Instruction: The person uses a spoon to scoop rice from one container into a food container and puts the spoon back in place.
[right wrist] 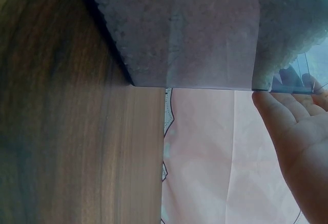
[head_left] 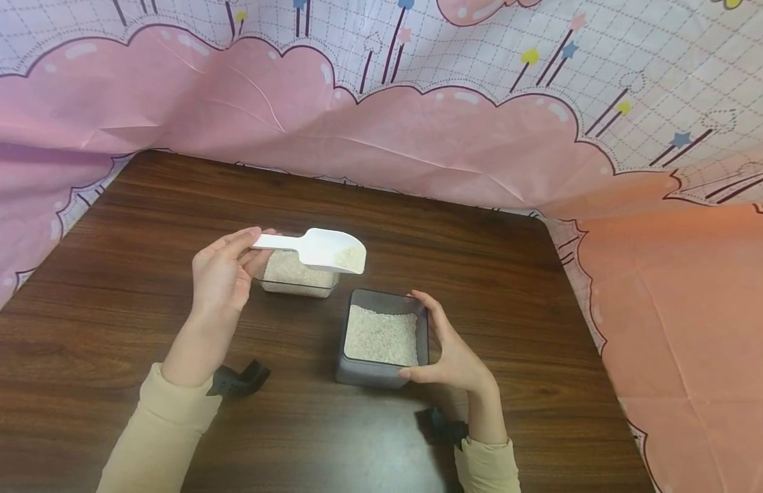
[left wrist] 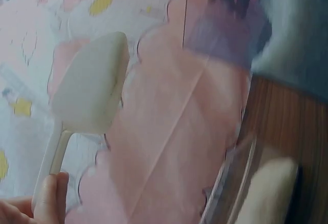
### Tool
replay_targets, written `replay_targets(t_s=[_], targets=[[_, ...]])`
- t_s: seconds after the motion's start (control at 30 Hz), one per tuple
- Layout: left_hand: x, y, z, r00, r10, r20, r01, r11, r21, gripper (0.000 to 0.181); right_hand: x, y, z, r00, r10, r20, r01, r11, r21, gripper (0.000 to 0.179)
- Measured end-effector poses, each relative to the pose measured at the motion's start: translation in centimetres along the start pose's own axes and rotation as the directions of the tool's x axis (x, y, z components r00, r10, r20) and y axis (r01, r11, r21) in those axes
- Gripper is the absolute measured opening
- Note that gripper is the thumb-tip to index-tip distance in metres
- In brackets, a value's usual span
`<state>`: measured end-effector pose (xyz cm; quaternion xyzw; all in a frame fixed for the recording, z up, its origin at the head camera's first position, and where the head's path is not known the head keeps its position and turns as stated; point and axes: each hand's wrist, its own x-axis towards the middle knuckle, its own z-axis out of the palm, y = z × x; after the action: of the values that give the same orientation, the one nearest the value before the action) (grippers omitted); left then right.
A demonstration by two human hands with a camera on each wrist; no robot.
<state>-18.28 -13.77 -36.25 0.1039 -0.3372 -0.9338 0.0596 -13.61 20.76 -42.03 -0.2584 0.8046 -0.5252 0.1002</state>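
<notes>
A white plastic scoop (head_left: 326, 250) is held up by its handle between the thumb and fingers of my left hand (head_left: 224, 274). A little pale granular material lies near the scoop's lip. Below and behind it is a clear container (head_left: 295, 290) of pale granules, partly covered by the scoop and hand. My right hand (head_left: 452, 356) grips the right side of a smoky grey square container (head_left: 372, 373), fingers at the far corner and thumb at the near one. This container holds pale granules (head_left: 381, 335) below its rim. The right wrist view shows its see-through wall (right wrist: 215, 34) close up.
Both containers stand on a dark wood-grain table (head_left: 529, 301). A patterned pink and white cloth (head_left: 381, 130) hangs round the back and sides of the table. Black straps (head_left: 240, 378) are on both wrists, below cream sleeves.
</notes>
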Motion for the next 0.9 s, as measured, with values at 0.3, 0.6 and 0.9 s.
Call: replay_targets(t_s=[0.3, 0.6, 0.9], targets=[[2.3, 0.8, -2.5, 0.971, 0.119, -0.206, -0.126, 0.992, -0.021, 0.003, 0.0, -0.2, 0.0, 1.000, 0.007, -0.001, -0.007, 1.000, 0.009, 0.112], [4.5, -1.1, -4.4, 0.934, 0.214, -0.287, -0.171, 0.971, 0.166, 0.010, 0.0, -0.1, -0.1, 1.000, 0.003, 0.001, -0.003, 1.000, 0.004, 0.112], [5.3, -2.2, -4.7, 0.894, 0.371, -0.253, -0.247, 0.876, 0.413, 0.010, 0.0, 0.0, -0.1, 1.000, -0.007, 0.002, 0.007, 1.000, 0.001, 0.113]])
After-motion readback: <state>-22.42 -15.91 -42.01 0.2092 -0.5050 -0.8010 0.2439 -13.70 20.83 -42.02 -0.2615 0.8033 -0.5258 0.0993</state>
